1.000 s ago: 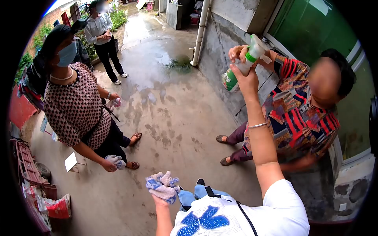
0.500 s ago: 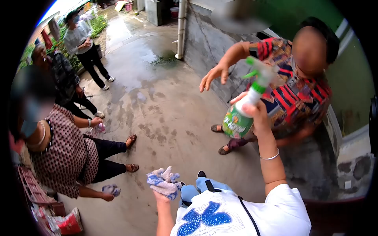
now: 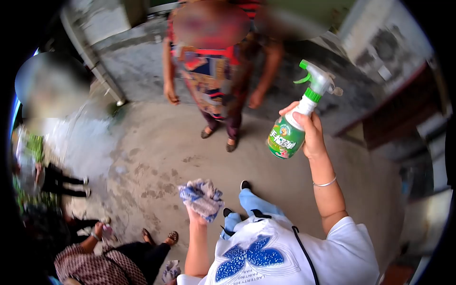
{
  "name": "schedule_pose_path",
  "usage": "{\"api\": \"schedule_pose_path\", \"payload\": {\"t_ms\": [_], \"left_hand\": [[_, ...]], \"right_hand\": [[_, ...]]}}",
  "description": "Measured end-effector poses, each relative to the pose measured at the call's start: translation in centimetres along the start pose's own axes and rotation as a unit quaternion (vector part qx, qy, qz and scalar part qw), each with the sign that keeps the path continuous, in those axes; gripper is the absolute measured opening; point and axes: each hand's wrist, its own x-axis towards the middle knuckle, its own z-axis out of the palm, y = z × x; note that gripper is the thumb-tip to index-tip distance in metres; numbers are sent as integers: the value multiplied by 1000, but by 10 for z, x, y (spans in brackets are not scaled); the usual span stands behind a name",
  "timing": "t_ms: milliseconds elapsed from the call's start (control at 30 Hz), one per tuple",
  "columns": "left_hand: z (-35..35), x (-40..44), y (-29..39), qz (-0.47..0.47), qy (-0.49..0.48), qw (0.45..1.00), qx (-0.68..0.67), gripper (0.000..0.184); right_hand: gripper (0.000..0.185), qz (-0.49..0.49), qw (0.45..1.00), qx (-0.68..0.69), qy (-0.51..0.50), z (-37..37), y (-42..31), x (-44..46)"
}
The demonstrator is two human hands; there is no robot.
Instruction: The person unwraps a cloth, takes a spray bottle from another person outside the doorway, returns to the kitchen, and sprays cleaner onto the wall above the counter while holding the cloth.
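Note:
A green and white spray bottle [image 3: 286, 136] is gripped around its white neck by my right hand [image 3: 308, 127], at the right of the view. Its trigger head points up, with the green nozzle toward the upper left. Low in the middle, my left hand [image 3: 195, 216] holds a crumpled white, pink and blue cloth [image 3: 202, 197]. The cloth hides most of its fingers. The two hands are well apart.
A person in a patterned red shirt [image 3: 213, 71] stands ahead, arms hanging. Several other people are at the lower left, one in a checked top [image 3: 99, 266]. A pipe [image 3: 90, 57] runs along the wall at the upper left. A doorway [image 3: 394, 109] is at the right.
The view has swung right, so the patterned-shirt person is now ahead and the others lower left. That person's hand has left the bottle, which stays in my right hand.

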Motion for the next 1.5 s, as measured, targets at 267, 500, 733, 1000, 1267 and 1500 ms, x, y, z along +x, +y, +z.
{"api": "schedule_pose_path", "payload": {"t_ms": [267,500,733,1000,1267,1500], "left_hand": [[79,79,-174,-306,-84,938,138,50],[91,76,-373,-460,-216,791,341,46],[66,51,-598,-551,-206,708,392,49],[36,95,-702,-734,-163,606,259,49],[43,150,-889,-702,-143,584,381,39],[98,262,-1037,-696,-151,527,463,31]], "right_hand": [[24,-19,973,54,224,-121,-25,-146],[20,-73,910,-20,407,-231,-47,-263],[22,-127,842,-52,521,-363,-56,-401],[26,-67,821,-76,562,-451,-68,-442],[43,-85,821,4,565,-670,-91,-489],[43,-118,775,55,618,-832,-109,-441]]}}
